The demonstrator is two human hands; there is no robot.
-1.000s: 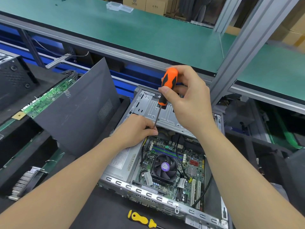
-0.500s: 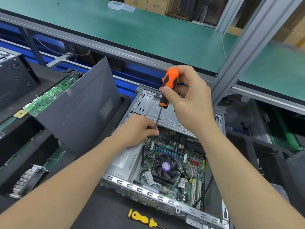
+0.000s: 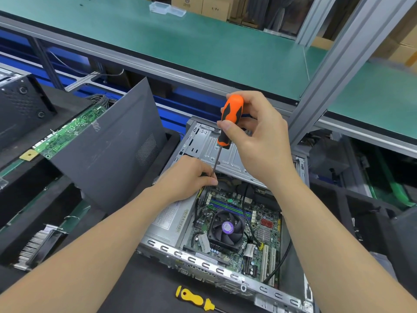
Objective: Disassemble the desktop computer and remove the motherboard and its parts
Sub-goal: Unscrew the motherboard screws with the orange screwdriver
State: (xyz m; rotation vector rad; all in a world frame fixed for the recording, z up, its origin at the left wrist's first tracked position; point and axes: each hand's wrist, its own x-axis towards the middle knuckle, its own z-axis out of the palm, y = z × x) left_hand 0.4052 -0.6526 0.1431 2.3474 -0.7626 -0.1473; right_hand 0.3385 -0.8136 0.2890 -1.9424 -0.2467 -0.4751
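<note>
Gripping orange-and-black-handled screwdriver (image 3: 230, 118) at frame centre, right hand (image 3: 259, 141) curls fingers round handle; left hand (image 3: 187, 179) pinches shaft low down. Lower centre, grey metal desktop case (image 3: 203, 265): dark grey side panel (image 3: 108, 154) off, green motherboard (image 3: 266, 224) not yet out.
</note>
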